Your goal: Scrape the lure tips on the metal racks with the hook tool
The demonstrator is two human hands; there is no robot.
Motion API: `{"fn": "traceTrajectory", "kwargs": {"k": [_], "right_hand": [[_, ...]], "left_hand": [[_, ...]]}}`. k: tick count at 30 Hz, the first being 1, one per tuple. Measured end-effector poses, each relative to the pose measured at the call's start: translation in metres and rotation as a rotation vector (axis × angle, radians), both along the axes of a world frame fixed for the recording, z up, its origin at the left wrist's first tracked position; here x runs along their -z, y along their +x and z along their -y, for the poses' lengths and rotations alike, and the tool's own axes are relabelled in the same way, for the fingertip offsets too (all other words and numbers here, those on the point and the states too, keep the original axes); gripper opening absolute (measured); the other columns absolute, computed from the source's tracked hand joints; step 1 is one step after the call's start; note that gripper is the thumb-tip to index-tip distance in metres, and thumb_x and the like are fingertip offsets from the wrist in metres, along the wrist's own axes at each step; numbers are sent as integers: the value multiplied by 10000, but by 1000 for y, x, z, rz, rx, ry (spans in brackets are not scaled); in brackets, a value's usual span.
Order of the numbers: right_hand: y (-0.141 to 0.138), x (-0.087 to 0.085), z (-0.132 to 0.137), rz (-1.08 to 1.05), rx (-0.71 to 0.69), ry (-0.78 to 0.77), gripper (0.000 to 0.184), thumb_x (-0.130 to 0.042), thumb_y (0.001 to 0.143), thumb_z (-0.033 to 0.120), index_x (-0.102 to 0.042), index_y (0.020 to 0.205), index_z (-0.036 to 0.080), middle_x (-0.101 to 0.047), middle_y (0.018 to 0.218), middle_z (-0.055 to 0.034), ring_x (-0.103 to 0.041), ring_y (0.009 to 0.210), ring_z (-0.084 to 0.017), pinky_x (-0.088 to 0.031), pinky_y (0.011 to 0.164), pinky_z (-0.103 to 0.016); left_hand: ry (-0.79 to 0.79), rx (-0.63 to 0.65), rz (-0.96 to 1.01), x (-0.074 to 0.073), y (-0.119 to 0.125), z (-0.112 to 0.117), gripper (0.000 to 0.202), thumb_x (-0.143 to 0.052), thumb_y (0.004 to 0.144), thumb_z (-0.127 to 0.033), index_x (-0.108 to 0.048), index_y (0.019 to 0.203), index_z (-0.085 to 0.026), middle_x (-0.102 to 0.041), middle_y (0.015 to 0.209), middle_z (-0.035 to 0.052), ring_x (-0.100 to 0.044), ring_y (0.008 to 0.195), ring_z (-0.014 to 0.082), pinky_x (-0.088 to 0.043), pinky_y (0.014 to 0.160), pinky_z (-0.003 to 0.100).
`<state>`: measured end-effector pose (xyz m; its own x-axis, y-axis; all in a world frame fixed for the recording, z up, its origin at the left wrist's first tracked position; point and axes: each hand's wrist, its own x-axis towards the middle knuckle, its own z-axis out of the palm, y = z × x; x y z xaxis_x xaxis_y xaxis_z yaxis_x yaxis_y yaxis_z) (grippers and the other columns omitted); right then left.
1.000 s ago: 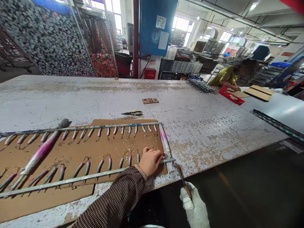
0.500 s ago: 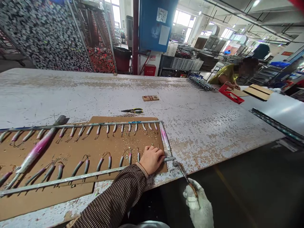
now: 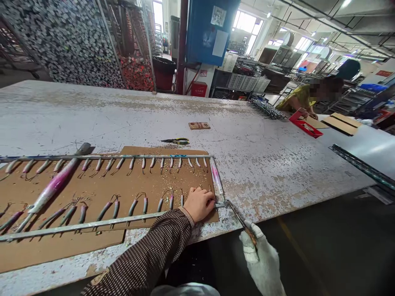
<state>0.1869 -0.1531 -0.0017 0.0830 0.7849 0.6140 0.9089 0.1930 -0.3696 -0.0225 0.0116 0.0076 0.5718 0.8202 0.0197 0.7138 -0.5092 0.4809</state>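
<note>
A long metal rack frame (image 3: 114, 221) has rows of short grey-and-pink coated rods (image 3: 115, 209) along its two rails. My bare left hand (image 3: 199, 204) is closed over the near rail by its right end, fingers curled and partly hidden. My right hand (image 3: 261, 253), in a white glove, grips a slim tool with a brown handle and dark metal shaft, apparently a small hammer (image 3: 237, 214). Its far end meets the frame's near right corner, by the rail end (image 3: 221, 204). A pink-and-white crossbar (image 3: 217, 176) runs up from that corner.
Brown cardboard (image 3: 135, 154) lies under the frame, strewn with flakes. Beyond it are pliers (image 3: 175, 141) and a small printed card (image 3: 199, 126) on the worn table (image 3: 262, 152). A thick pink-and-white rod (image 3: 54, 185) crosses the frame. A co-worker (image 3: 298, 96) sits at far right.
My right hand has brought the tool's head slightly up and left, onto the frame corner. My left hand stays on the rail. The whole view has shifted a little.
</note>
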Motion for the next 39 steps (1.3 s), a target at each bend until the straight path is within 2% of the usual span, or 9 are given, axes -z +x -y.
{"fn": "traceTrajectory", "kwargs": {"k": [4, 8, 10, 14, 19, 24, 29, 34, 39], "right_hand": [[2, -11, -10, 220, -23, 146, 306, -559, 1085, 309, -613, 1354, 171, -825, 1002, -108, -804, 781, -231, -627, 707, -314], [3, -7, -14, 330, -155, 75, 279, -491, 1109, 257, -602, 1347, 165, -825, 942, -73, -782, 698, -201, -594, 633, -293], [4, -6, -13, 305, -165, 42, 295, -500, 1105, 256, -599, 1370, 171, -829, 968, -72, -790, 723, -199, -603, 654, -287], [8, -10, -11, 237, -125, 105, 400, -590, 1053, 213, -565, 1453, 212, -831, 1027, -83, -805, 811, -231, -631, 736, -325], [10, -9, -15, 296, -242, 7, 368, -569, 1053, 200, -600, 1420, 214, -834, 1066, -64, -812, 797, -199, -643, 733, -283], [11, -13, -15, 253, -180, 114, 455, -613, 1026, 169, -555, 1473, 223, -832, 1062, -80, -812, 848, -236, -647, 758, -331], [15, -7, -13, 267, -253, 1, 379, -580, 1047, 200, -598, 1426, 216, -833, 1077, -69, -818, 827, -206, -659, 718, -280], [22, 6, -10, 138, -185, -38, 349, -591, 1026, 242, -677, 1363, 268, -823, 1133, -82, -819, 921, -263, -688, 817, -374], [17, -3, -15, 176, -272, -45, 371, -585, 1037, 214, -655, 1399, 245, -830, 1111, -65, -821, 855, -225, -675, 741, -304]], "left_hand": [[-14, -9, -9, -1, 1, 0, 196, -578, 1029, -334, -751, 1008, -245, -777, 1043, 46, -639, 1040, 255, -366, 906, 428], [-20, -8, -11, -1, 2, 0, 187, -591, 1019, -328, -755, 999, -241, -782, 1036, 43, -643, 1038, 256, -373, 907, 429], [-19, -3, -11, -1, 2, 0, 177, -599, 1012, -318, -756, 991, -239, -780, 1023, 45, -643, 1034, 257, -377, 908, 427], [-5, -9, -4, -2, 3, 0, 168, -606, 1004, -312, -758, 989, -243, -775, 1013, 47, -639, 1023, 258, -381, 907, 421], [3, 2, 9, -1, 2, 1, 163, -612, 999, -322, -753, 976, -245, -766, 984, 50, -633, 996, 253, -381, 902, 408], [2, 1, 14, -1, 2, 1, 180, -594, 1007, -320, -755, 988, -241, -764, 992, 51, -630, 992, 248, -387, 897, 407], [-13, 5, -3, -2, 2, 1, 180, -601, 1008, -325, -760, 1000, -242, -770, 1002, 47, -633, 1006, 252, -386, 906, 416], [8, -4, 11, -2, 2, 1, 175, -603, 1007, -324, -754, 986, -238, -767, 997, 51, -631, 1004, 251, -381, 901, 412], [2, 9, 8, 0, 2, 1, 171, -607, 1007, -325, -752, 968, -243, -768, 981, 44, -631, 989, 247, -377, 892, 410]]}}
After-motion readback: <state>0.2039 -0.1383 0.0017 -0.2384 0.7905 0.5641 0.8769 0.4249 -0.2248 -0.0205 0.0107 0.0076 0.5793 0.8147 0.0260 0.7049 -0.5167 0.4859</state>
